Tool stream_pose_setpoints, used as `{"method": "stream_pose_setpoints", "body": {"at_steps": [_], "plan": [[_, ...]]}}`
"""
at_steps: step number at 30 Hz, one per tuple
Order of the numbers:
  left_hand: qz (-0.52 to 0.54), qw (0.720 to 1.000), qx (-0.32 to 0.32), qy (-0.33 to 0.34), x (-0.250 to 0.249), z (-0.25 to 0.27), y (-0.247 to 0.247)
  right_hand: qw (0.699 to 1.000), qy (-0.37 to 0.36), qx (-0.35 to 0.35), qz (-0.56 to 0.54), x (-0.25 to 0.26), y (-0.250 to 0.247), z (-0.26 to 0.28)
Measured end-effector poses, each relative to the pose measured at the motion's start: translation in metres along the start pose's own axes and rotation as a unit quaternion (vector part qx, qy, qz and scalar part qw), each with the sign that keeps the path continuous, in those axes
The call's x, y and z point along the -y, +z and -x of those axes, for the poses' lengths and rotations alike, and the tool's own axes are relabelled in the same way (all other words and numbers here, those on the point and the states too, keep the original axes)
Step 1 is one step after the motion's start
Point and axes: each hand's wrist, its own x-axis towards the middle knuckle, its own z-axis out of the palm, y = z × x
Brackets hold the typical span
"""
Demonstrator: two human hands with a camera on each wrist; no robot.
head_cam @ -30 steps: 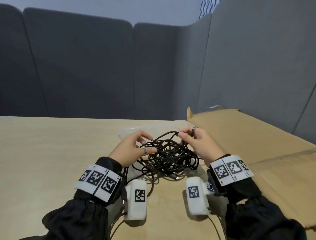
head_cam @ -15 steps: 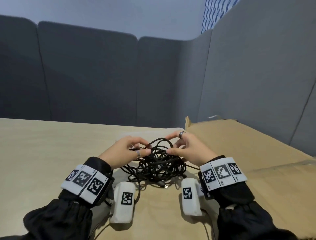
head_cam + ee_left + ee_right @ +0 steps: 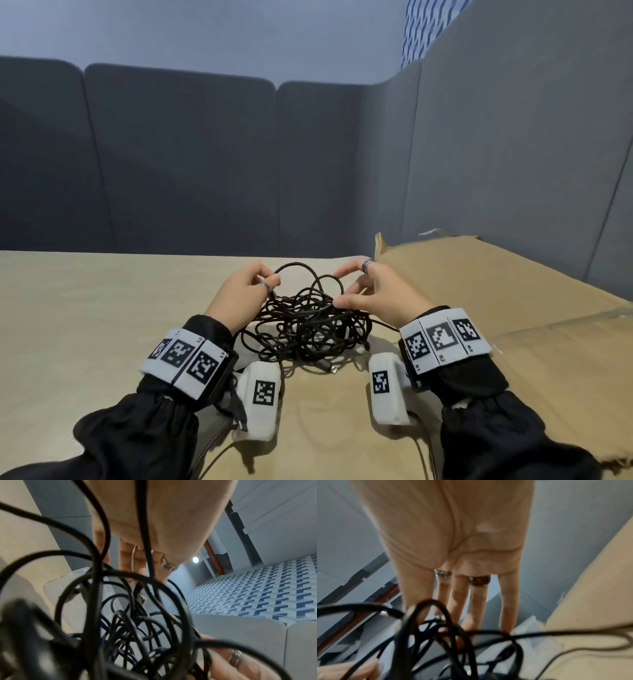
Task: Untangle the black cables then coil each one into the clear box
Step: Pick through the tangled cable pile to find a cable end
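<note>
A tangle of black cables (image 3: 308, 322) lies on the wooden table (image 3: 85, 325) between my hands. My left hand (image 3: 270, 279) pinches a loop at the pile's upper left and holds it raised. In the left wrist view its curled fingers (image 3: 126, 561) hang over the cables (image 3: 130, 622), with a plug (image 3: 141, 597) just below the fingertips. My right hand (image 3: 339, 289) hovers at the pile's upper right, its fingers (image 3: 458, 601) straight and spread and touching strands (image 3: 447, 632). The clear box (image 3: 80, 572) sits just behind the pile, mostly hidden.
A flattened cardboard sheet (image 3: 496, 301) covers the table's right side. Grey padded partitions (image 3: 188, 164) wall off the back and right. A loose USB plug (image 3: 330, 369) points towards me from the pile. Bare wood stretches to the left.
My right hand has let go of its pinch and spread its fingers. My left hand has lifted a loop higher. The head view has tilted upward.
</note>
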Motion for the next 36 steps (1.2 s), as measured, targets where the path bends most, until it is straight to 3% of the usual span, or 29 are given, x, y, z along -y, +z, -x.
{"method": "stream_pose_setpoints", "body": {"at_steps": [5,9,11,14,18,21,23,26,28,30,33,36], "plan": [[0.070,0.997,0.013,0.003,-0.021,0.001,-0.023,0.991,-0.017,-0.127,-0.039,0.011,-0.005,-0.002],[0.130,0.971,0.199,-0.013,-0.036,0.017,-0.034,0.987,-0.013,-0.141,-0.074,0.029,-0.008,-0.003],[0.004,0.971,0.240,0.025,-0.039,0.023,-0.030,0.988,-0.009,-0.129,-0.086,0.039,-0.007,-0.003],[-0.101,0.975,0.182,0.082,-0.041,0.023,-0.029,0.984,-0.001,-0.136,-0.111,0.049,-0.008,0.000],[-0.062,0.988,0.138,0.026,-0.041,0.020,-0.029,0.982,-0.019,-0.130,-0.138,0.054,-0.010,0.008],[-0.009,0.992,0.123,-0.019,-0.042,0.020,-0.022,0.995,-0.060,-0.072,-0.020,0.055,-0.008,0.013],[0.023,0.988,0.148,-0.041,-0.041,0.022,-0.020,0.994,-0.054,-0.034,0.084,0.051,-0.009,0.012],[-0.114,0.972,0.200,-0.035,-0.030,0.020,-0.020,0.990,-0.025,0.033,0.136,0.046,-0.005,0.010],[-0.181,0.964,0.192,-0.025,-0.028,0.019,-0.018,0.984,-0.016,0.062,0.165,0.048,0.001,0.009],[-0.143,0.974,0.175,-0.019,-0.027,0.015,-0.018,0.971,-0.021,0.052,0.231,0.050,0.004,0.008],[0.012,0.989,0.135,-0.049,-0.030,0.012,-0.024,0.967,-0.013,0.015,0.255,0.049,-0.002,0.004],[0.135,0.981,0.111,-0.081,-0.036,0.013,-0.027,0.967,-0.017,-0.008,0.253,0.044,-0.008,0.003]]}}
